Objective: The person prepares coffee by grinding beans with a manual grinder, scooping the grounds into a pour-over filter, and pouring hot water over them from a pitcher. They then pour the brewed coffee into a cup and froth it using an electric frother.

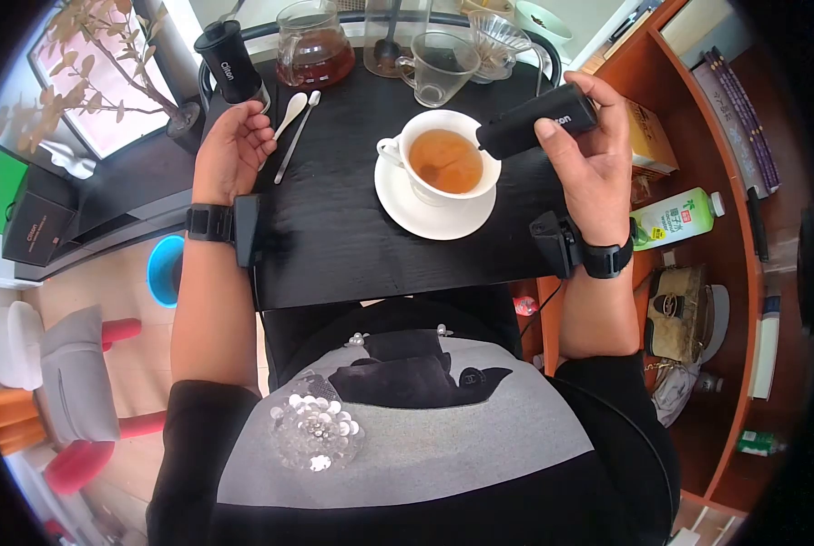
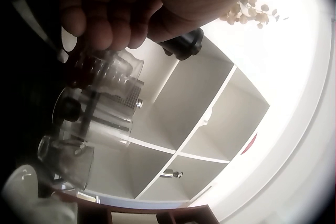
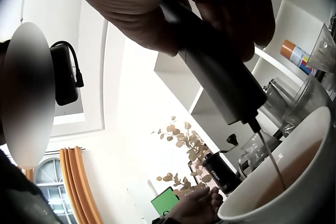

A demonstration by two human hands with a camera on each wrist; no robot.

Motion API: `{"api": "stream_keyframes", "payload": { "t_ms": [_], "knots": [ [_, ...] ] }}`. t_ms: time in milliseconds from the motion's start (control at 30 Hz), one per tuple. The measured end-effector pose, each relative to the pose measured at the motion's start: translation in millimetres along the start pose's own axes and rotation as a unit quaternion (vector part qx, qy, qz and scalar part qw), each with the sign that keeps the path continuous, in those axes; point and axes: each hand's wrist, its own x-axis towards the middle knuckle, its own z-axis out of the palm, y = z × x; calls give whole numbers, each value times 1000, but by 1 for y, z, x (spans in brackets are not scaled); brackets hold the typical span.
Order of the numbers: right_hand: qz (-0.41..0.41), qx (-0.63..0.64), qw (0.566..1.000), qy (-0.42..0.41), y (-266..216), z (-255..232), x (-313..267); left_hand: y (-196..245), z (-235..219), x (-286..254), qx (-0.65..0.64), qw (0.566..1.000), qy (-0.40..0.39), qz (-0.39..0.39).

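Observation:
My right hand (image 1: 598, 146) grips a black handheld frother (image 1: 539, 120) with its fingers and thumb around the body. In the right wrist view the frother (image 3: 220, 77) is tilted, and its thin metal rod (image 3: 272, 158) reaches down into the tea in the white cup (image 3: 310, 129). The cup (image 1: 414, 127) stands on a white saucer (image 1: 439, 226). My left hand (image 1: 232, 153) lies palm up at the table's left side, fingers loosely curled and holding nothing, just below a black grinder (image 1: 228, 68). Two light spoons (image 1: 290, 114) lie right of it.
A glass pot of reddish tea (image 1: 314, 59), a glass pitcher (image 1: 439, 68) and a glass dripper (image 1: 498, 41) stand along the back of the black table (image 1: 334, 255). Shelves at the right hold a green-and-white carton (image 1: 676, 220) and a bag (image 1: 676, 314). A plant (image 1: 184, 118) is at the left.

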Motion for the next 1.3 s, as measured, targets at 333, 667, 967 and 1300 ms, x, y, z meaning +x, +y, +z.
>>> {"api": "stream_keyframes", "payload": {
  "t_ms": [333, 667, 967, 1300],
  "knots": [
    [80, -85, 992, -46, -9, -28, -8, 1, -5, 2, 5, 1000, -16, -12],
    [163, -178, 960, -139, -4, -60, -30, -2, 1, 0, 6, 1000, -2, 3],
    [238, -133, 947, -171, -2, -64, -38, -3, -1, 1, 16, 1000, 1, 4],
    [217, -181, 925, -254, 5, -55, -46, -4, -5, 3, 17, 1000, -2, 0]
  ]
}}
